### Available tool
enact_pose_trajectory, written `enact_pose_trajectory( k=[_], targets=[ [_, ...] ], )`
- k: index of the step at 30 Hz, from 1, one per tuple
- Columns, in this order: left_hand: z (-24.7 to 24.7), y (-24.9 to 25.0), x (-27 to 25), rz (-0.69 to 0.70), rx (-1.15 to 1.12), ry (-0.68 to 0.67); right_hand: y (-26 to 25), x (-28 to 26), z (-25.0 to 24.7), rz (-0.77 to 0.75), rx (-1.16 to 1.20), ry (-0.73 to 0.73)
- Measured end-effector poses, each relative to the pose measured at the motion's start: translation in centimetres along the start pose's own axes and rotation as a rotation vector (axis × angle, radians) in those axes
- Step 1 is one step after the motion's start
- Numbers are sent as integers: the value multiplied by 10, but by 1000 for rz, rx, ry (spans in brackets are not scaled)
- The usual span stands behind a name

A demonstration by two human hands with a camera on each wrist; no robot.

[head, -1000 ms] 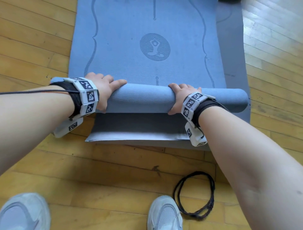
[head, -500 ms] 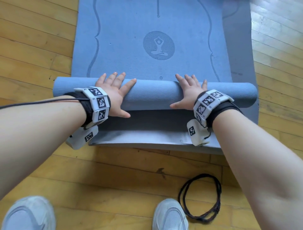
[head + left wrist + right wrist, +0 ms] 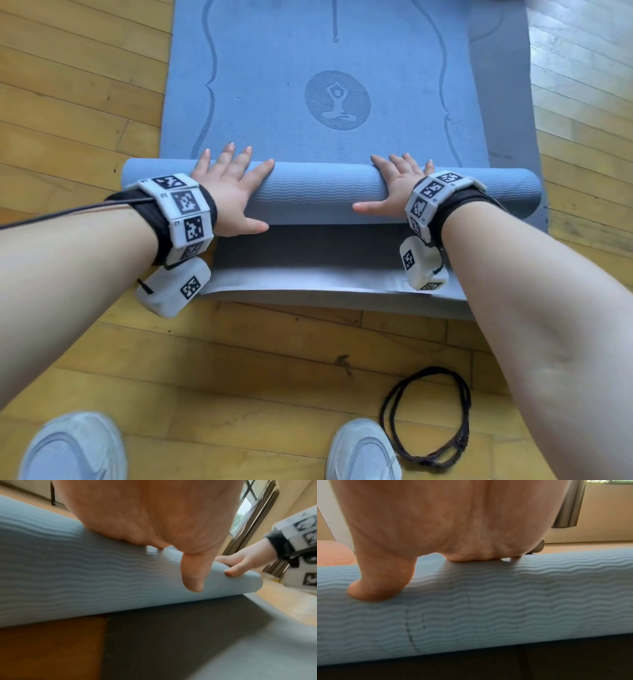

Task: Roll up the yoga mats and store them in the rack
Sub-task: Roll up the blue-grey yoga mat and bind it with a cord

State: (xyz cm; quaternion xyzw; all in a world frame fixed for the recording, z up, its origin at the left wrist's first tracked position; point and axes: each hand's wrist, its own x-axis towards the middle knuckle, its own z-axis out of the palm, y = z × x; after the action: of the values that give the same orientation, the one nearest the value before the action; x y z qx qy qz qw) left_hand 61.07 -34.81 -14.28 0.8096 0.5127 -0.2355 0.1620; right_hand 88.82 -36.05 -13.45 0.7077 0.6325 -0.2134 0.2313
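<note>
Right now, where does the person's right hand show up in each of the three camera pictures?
Head view: the right hand lies right of centre, flat on the rolled part of the blue yoga mat.
Left wrist view: it sits at the right edge, thumb on the roll's far end.
Right wrist view: it fills the top, pressing down on the roll.
Shared landmark: the roll's wavy ribbed surface.

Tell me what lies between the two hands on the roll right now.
Only a bare stretch of the blue roll, its wavy ribbed underside facing up, lies between the left hand and the right hand. The head view shows this best.
</note>
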Motion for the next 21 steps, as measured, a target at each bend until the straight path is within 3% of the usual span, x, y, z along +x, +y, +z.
enact_pose_trajectory(
  k=[8, 21],
  targets=[
    [-5, -6, 19, -8, 49, -21, -13, -8, 3, 100, 20, 67],
    [-16, -13, 11, -17, -137, -2, -11, 6, -7, 82, 40, 21]
  ],
)
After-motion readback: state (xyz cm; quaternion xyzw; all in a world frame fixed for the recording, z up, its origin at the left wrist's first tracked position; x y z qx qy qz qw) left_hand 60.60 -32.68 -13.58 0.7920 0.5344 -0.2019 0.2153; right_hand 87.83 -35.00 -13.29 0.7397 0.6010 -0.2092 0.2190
